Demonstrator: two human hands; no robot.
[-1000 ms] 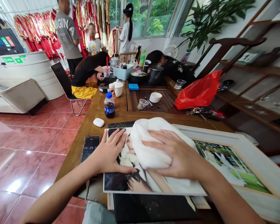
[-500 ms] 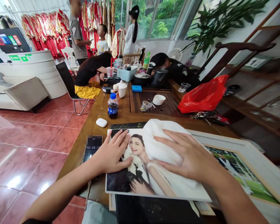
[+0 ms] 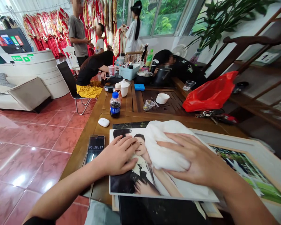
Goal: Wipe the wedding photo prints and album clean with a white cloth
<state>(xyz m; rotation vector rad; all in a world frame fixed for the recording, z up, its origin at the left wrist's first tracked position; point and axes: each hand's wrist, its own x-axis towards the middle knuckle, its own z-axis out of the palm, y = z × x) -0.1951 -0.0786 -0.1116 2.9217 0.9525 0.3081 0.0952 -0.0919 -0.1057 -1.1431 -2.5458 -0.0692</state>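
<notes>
Left hand [image 3: 115,155] lies open, pinning the glossy wedding print [image 3: 128,182]; right hand [image 3: 192,159] spread — unclenched — over the white towel [image 3: 166,147]; we favour light, even pressure against creasing.

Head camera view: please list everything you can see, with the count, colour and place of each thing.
Wedding photo print: 1, full colour, on the table.
Towel: 1, white, on the print.
Framed photo: 1, pale frame, right of the print.
Phone: 1, black, left of the print.
Earbud case: 1, white, on the table.
Cola bottle: 1, dark, blue cap, on the table.
Bowl: 1, white, on a dark tray.
Plastic bag: 1, red, right of the table.
Table: 1, brown wood.
Other people: 5, beyond the table.
Left hand: on the print.
Right hand: on the towel.
</notes>
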